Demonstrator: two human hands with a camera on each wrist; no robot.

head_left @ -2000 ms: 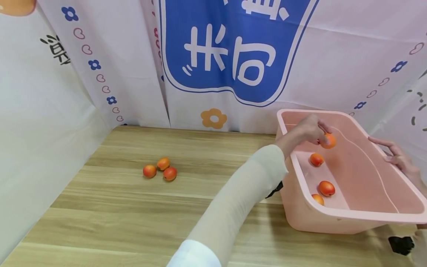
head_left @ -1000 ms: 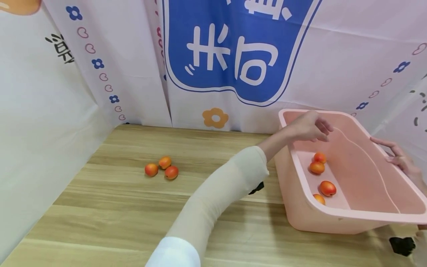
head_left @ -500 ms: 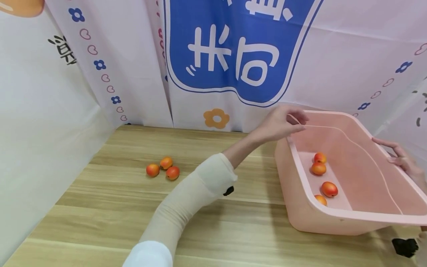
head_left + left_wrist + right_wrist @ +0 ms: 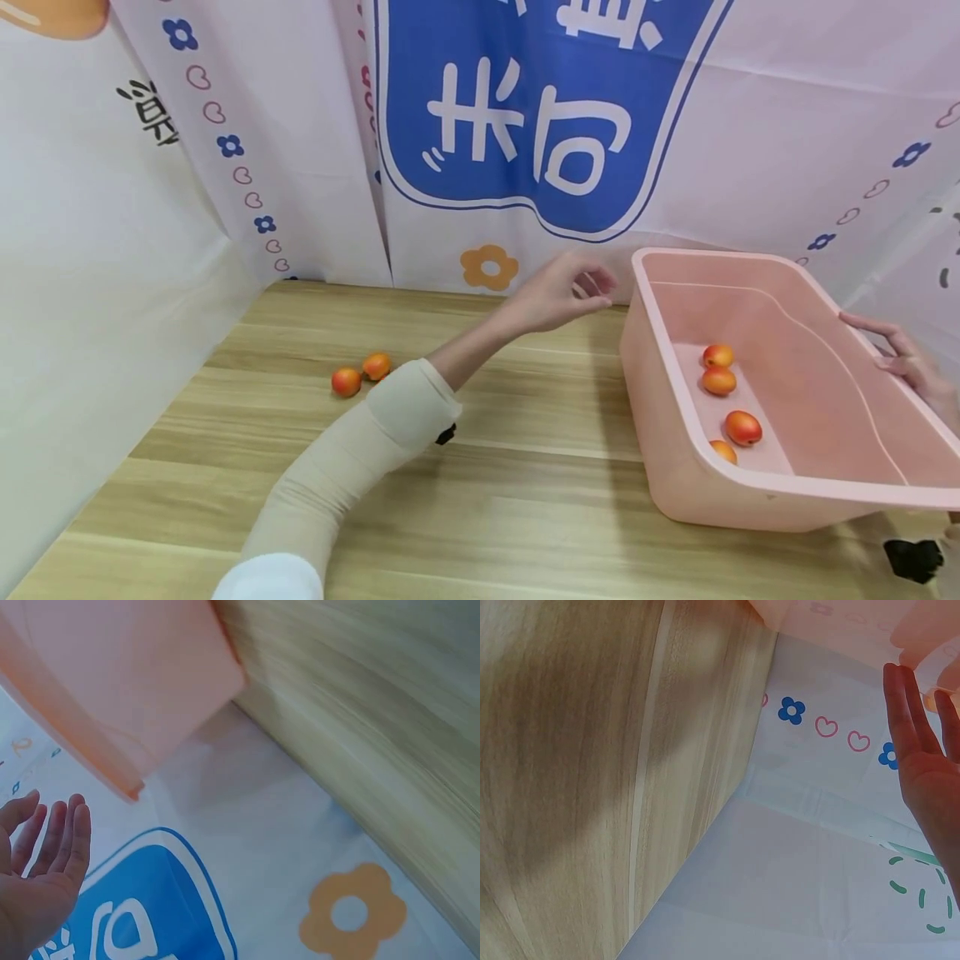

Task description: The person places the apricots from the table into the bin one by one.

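In the head view my left hand (image 4: 562,292) hovers between the table's back and the bin, fingers loosely bent around nothing. The left wrist view shows that hand (image 4: 49,862) with its palm exposed, beside the bin's wall (image 4: 142,690). My right hand (image 4: 911,367) touches the right rim of the pink plastic bin (image 4: 648,417). Seen from the right wrist, its fingers (image 4: 904,712) lie fairly straight against the outer wall. Several small orange-red fruits (image 4: 743,427) lie inside the bin. Others (image 4: 346,382) sit at left on the table, one mostly hidden behind my left sleeve.
The wooden table (image 4: 480,517) ends at a printed cloth backdrop (image 4: 315,167) with a blue sign and flowers. A white cloth (image 4: 75,333) borders its left side. The tall bin stands at the table's right.
My left hand let go of a fruit inside the bin, then moved out over the left rim toward the left. The right hand stays at the rim.
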